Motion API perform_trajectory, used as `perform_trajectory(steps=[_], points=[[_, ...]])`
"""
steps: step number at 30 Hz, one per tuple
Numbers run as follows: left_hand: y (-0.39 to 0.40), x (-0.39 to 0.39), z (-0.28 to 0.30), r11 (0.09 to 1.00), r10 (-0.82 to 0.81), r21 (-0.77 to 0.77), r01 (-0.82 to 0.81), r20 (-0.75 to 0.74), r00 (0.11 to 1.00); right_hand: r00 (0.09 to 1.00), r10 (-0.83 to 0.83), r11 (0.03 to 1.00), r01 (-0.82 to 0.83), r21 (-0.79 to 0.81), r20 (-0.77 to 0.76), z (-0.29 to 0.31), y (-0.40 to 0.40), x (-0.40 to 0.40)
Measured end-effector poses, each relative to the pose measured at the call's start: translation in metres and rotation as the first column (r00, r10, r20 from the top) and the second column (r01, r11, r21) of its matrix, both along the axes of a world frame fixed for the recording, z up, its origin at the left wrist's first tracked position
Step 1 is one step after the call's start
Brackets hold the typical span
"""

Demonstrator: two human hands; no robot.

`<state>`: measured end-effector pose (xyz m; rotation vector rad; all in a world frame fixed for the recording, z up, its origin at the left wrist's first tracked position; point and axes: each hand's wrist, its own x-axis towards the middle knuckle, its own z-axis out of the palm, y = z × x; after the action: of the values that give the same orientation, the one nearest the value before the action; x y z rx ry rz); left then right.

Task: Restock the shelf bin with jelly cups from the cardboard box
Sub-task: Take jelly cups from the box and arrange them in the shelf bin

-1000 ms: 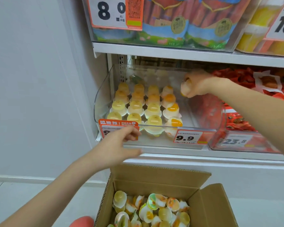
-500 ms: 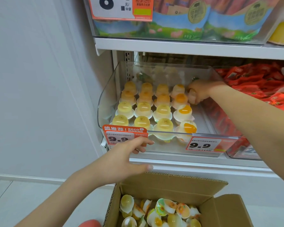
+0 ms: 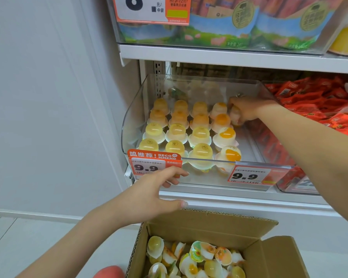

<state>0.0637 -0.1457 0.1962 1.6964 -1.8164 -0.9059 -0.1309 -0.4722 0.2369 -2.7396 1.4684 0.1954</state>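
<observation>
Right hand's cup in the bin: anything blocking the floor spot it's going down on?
Nothing visible. The right hand grips a jelly cup low at the back right of the shelf bin, beside the fourth column; the bin floor nearer the front is bare.

The right arm reaches forward and left from the right edge, its hand (image 3: 247, 111) curled knuckles-up with fingers wrapped round a small pale item (only partly visible under the fingers). The left arm extends up from the lower left, its hand (image 3: 153, 194) relaxed, fingers straight, thumb spread below, holding nothing.
</observation>
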Motion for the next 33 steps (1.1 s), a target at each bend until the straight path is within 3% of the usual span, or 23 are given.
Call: perform_trajectory(steps=[10, 14, 18, 24, 28, 31, 33], points=[[-0.002, 0.000, -0.002, 1.000, -0.004, -0.011, 0.004, 0.006, 1.000, 1.000, -0.024, 1.000, 0.024, -0.018, -0.002, -0.004, 0.005, 0.001], [-0.001, -0.002, -0.001, 1.000, 0.006, -0.023, -0.005, 0.008, 1.000, 0.999, -0.012, 0.951, -0.001, -0.308, -0.041, -0.005, 0.011, -0.002], [0.002, -0.009, -0.001, 0.999, 0.012, -0.037, -0.011, 0.016, 1.000, 0.995, -0.087, 0.932, 0.096, -0.350, 0.042, 0.014, 0.057, -0.010], [0.010, -0.039, -0.038, 1.000, -0.013, 0.027, 0.013, 0.013, 1.000, 0.948, 0.118, 0.837, 0.065, -0.543, 0.296, 0.005, 0.153, -0.061], [0.029, -0.057, -0.082, 0.982, -0.115, 0.160, 0.097, 0.108, 0.987, 0.805, 0.380, 0.812, -0.054, -0.582, 0.456, -0.030, 0.218, -0.095], [0.041, -0.061, -0.116, 0.964, -0.169, 0.239, 0.115, 0.220, 0.961, 0.778, 0.555, 0.712, -0.261, -0.651, 0.295, -0.084, 0.259, -0.109], [0.045, -0.060, -0.146, 0.944, -0.222, 0.309, 0.118, 0.328, 0.918, 0.817, 0.548, 0.741, -0.376, -0.556, 0.177, -0.130, 0.275, -0.116]])
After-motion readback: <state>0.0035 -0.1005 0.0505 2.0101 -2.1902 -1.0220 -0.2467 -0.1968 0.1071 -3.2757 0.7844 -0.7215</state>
